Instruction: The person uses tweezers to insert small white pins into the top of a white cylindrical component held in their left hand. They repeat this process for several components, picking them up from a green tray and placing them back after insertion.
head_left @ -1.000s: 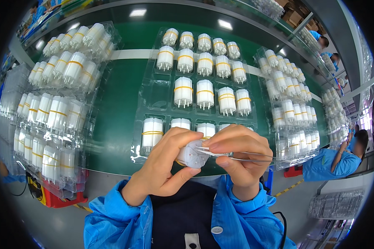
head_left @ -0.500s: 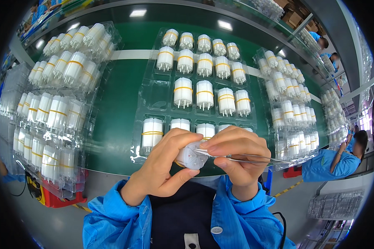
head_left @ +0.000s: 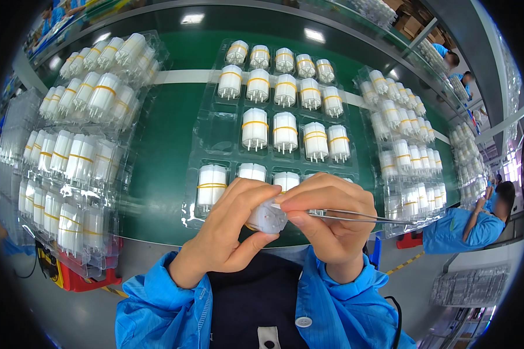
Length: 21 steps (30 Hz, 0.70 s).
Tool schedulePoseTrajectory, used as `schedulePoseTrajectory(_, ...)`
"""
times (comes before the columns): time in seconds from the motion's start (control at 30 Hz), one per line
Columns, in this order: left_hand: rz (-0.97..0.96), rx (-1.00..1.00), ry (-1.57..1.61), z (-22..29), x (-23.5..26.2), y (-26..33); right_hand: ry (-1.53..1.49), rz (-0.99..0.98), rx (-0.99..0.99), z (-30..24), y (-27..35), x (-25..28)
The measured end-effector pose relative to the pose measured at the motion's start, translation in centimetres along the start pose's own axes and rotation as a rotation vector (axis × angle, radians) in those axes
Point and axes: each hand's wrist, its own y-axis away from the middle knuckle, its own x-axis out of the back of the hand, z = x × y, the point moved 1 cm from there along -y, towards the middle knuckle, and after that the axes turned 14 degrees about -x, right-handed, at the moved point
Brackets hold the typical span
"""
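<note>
Left hand [head_left: 224, 232] cupping, fingers [head_left: 244, 198] wrapped round one cylinder [head_left: 267, 219]; right hand [head_left: 332, 216] pinching one tweezers [head_left: 367, 219]. Five banded cylinders [head_left: 284, 60] sitting in tray's [head_left: 219, 124] far row.

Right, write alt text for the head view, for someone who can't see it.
A person's left hand holds a white cylindrical part while the right hand holds metal tweezers close to it. On the green table beyond lie a clear plastic tray of yellow-banded white cylinders and more loaded trays.
</note>
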Motion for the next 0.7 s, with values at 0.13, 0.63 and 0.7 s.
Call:
schedulePoseTrajectory(0.13,0.002,0.017,-0.031,-0.2,0.0,0.1,0.031,-0.038,-0.015,-0.6,-0.2,0.3)
schedulePoseTrajectory(0.63,0.333,0.059,0.008,-0.8,-1.7,1.1,-0.277,0.153,-0.174,-0.4,2.7,-2.4)
schedulePoseTrajectory(0.7,0.232,0.043,-0.102,-0.3,-1.2,0.3,-0.252,0.187,-0.149,0.2,2.7,-2.4)
